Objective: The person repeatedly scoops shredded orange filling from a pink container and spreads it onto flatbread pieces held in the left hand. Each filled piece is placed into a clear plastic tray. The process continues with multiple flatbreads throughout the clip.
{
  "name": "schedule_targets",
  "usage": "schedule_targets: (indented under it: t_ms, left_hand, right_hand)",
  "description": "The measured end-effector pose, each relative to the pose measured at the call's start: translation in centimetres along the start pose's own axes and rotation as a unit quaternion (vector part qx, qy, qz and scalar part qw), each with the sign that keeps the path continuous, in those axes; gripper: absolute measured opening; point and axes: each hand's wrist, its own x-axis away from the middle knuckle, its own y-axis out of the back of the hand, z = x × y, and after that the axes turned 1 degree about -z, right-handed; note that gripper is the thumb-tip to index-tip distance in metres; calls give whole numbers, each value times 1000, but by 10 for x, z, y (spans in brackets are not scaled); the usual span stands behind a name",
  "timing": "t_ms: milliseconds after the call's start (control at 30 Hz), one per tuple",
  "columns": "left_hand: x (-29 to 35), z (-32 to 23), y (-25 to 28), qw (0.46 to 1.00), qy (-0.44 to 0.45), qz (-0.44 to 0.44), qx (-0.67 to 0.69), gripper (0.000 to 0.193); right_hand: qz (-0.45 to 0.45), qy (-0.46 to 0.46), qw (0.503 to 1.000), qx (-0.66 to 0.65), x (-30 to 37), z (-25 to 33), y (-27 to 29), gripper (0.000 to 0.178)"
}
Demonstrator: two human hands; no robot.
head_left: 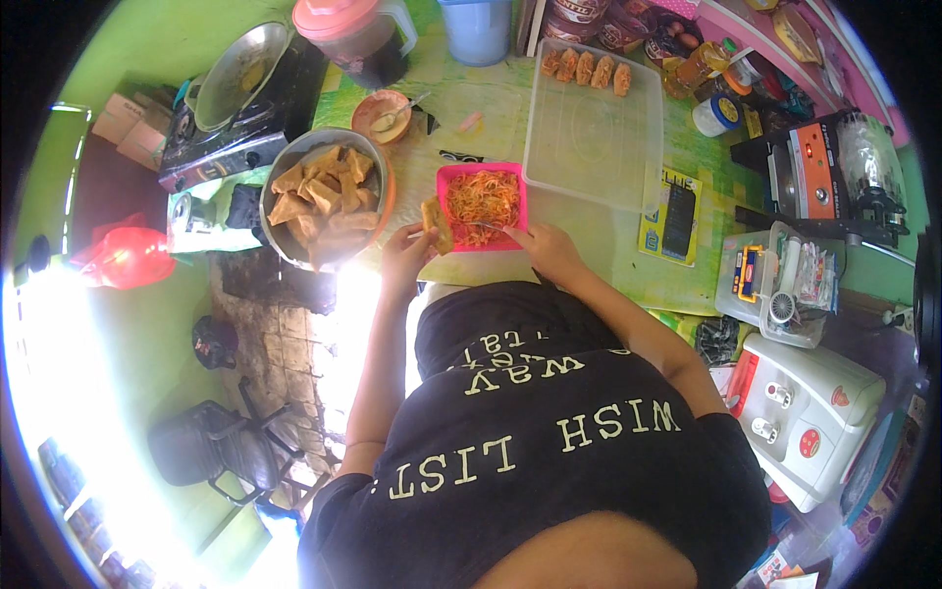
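My left hand point(405, 257) is closed on a golden-brown fried tofu piece point(439, 228), held at the left edge of a pink square container point(510, 243). Shredded orange and pale vegetables point(481, 194) fill that container. In my right hand point(549, 249) is a metal spoon point(488, 227), its far end among the shreds; whether it carries any is too small to tell. To the left, a large metal pot point(276, 228) holds several fried tofu pieces point(329, 191). Several stuffed tofu pieces point(587, 71) stand in a row at the far end of a clear plastic tray point(594, 147).
Behind the pot sits a small orange bowl point(381, 118) with pale paste and a spoon. A wok point(243, 77) rests on a stove point(231, 137) at the far left. A pink-lidded jug point(358, 34) stands at the back; a water dispenser point(810, 412) is at the right.
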Motion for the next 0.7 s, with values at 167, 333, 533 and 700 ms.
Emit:
schedule_targets:
  t_ms: [167,333,533,700]
  left_hand:
    - [3,0,0,1000,-3,3,7,36]
    - [3,6,-1,999,-5,-9,35,36]
    - [5,15,6,999,-10,6,31,38]
    - [11,11,7,1000,-1,-1,1,38]
  right_hand:
    - [25,9,1000,4,3,-2,-11,34]
    - [62,39,997,-5,10,2,-17,32]
    - [12,-87,995,-38,5,9,20,27]
    - [-24,-138,989,-55,14,2,34,28]
